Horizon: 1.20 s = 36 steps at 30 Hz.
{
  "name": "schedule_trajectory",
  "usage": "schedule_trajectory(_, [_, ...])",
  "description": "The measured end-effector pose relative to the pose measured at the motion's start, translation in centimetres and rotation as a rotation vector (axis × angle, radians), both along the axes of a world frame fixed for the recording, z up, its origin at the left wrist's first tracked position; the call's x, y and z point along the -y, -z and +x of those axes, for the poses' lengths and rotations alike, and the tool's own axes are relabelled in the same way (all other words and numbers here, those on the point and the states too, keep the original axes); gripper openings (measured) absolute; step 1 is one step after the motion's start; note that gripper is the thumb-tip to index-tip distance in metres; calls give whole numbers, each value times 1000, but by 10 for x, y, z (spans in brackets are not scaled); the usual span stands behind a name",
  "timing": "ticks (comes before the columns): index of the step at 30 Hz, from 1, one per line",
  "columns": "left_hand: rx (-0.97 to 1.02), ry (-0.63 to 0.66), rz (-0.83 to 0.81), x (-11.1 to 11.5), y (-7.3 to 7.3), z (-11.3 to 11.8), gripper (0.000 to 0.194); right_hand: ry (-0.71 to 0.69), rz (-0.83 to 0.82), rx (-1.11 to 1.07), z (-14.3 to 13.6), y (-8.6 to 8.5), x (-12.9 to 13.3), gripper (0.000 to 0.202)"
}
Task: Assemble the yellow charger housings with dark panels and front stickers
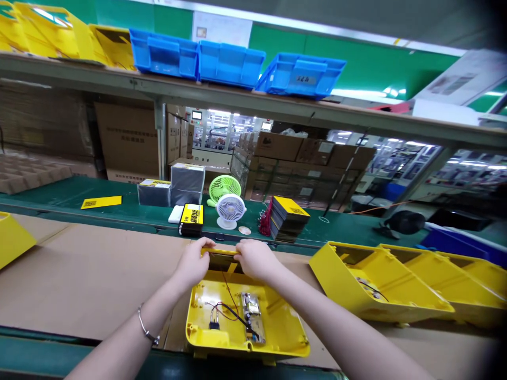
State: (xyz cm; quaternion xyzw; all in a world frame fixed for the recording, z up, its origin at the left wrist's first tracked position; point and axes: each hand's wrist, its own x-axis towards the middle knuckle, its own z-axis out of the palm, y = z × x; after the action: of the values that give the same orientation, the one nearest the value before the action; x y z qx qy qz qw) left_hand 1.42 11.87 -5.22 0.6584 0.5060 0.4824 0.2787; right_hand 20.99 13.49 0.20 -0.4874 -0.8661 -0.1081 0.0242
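A yellow plastic housing (pixel 283 316) lies in front of me with its hollow side up. Inside it are a circuit board (pixel 252 316), red and black wires (pixel 227 311) and a small black connector (pixel 214 324). My left hand (pixel 195 264) grips the left part of the housing's far edge, thumb inside and fingers over the rim. My right hand (pixel 255 258) is closed on the same far edge, a little to the right. Between the hands a dark panel (pixel 222 262) shows behind the rim; whether it is fixed to the housing I cannot tell.
More yellow housings (pixel 380 285) stand in a row at the right, and another yellow part (pixel 13 240) at the left. Behind are a white fan (pixel 230 210), a green fan (pixel 224 187) and a stack of yellow-topped dark panels (pixel 288 219). Blue bins (pixel 232 63) sit on the shelf above.
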Motion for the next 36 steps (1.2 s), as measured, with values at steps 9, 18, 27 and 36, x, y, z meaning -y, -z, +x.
schedule_trajectory(9, [-117, 66, -156, -12, -18, -19, 30, -111, 60, -14, -30, -1, 24, 41])
schedule_trajectory(18, [-391, 264, -282, -33, -46, -34, 14, -312, -121, 70, -61, 7, 23, 36])
schedule_trajectory(27, [-516, 287, -292, -46, -51, -20, 17, -260, -73, -113, -6, -4, 27, 31])
schedule_trajectory(36, [-414, 263, -171, -22, -58, -22, 14, 56, 104, -140, 55, -8, 25, 16])
